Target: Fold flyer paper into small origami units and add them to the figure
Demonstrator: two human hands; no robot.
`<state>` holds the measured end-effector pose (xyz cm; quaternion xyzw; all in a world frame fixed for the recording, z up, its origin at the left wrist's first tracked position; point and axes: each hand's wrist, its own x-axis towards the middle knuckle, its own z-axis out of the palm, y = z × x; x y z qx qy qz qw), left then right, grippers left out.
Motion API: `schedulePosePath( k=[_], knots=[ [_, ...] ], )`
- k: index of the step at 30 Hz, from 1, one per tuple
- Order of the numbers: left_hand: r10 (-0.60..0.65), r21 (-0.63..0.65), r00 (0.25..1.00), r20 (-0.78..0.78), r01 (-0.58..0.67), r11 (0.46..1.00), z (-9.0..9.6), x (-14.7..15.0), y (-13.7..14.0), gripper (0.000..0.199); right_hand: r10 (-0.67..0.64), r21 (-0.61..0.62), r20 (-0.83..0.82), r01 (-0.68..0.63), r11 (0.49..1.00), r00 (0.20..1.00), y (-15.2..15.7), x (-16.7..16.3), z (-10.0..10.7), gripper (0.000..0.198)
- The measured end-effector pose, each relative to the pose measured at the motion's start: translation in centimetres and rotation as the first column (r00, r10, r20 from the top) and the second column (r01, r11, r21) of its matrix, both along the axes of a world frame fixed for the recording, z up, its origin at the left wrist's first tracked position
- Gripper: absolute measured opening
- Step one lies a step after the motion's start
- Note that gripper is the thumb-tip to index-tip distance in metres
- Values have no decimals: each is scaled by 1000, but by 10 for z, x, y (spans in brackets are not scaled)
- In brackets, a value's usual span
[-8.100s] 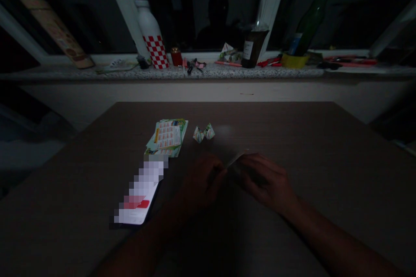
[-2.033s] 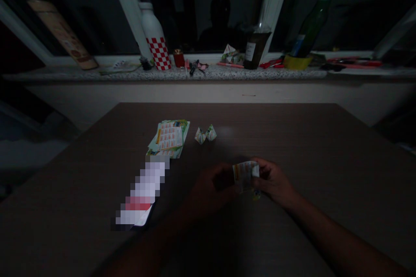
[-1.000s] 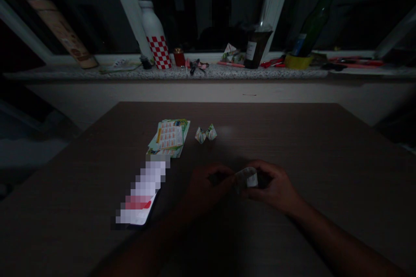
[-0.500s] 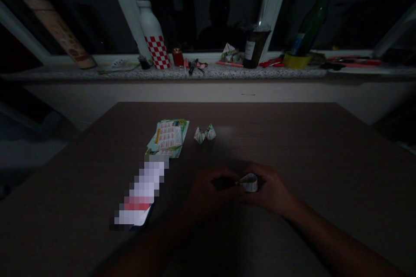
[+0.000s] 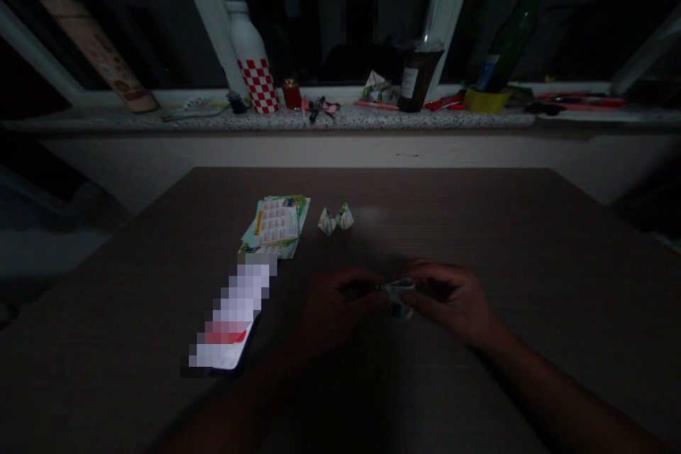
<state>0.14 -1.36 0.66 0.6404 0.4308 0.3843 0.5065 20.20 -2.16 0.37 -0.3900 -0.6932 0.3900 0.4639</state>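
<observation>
Pinching a small paper piece (image 5: 396, 293) between left hand (image 5: 330, 305) and right hand (image 5: 462, 299), both grips nearly closed on it, over mid desk (image 5: 479, 213), well in from far edge. Seems mid-fold, so probably calls next for lining up sides and pressing a crease. Looks pale, printed, looped over at top, darker below, detail lost in gloom; has two pointed paper folds (image 5: 345, 217) beyond toward far edge, card stack (image 5: 277, 224) toward far left corner.
</observation>
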Motion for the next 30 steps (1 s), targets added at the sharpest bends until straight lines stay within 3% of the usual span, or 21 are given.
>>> schedulePosePath(
  k=[3,6,20,30],
  knots=[
    [47,-67,998,30,-45,997,-3,2,0,20,-15,0,-19,15,1000,1000,0,-2,0,9],
    [67,-98,997,40,-62,993,-5,3,0,18,-26,7,-26,26,1000,999,0,-1,-2,8],
    [30,120,995,-97,-19,993,2,1,-2,10,-96,-6,13,96,995,995,0,-2,-8,12],
    [31,116,995,-99,-19,993,5,1,-3,11,-83,-47,5,83,995,997,0,-2,-8,13]
  ],
)
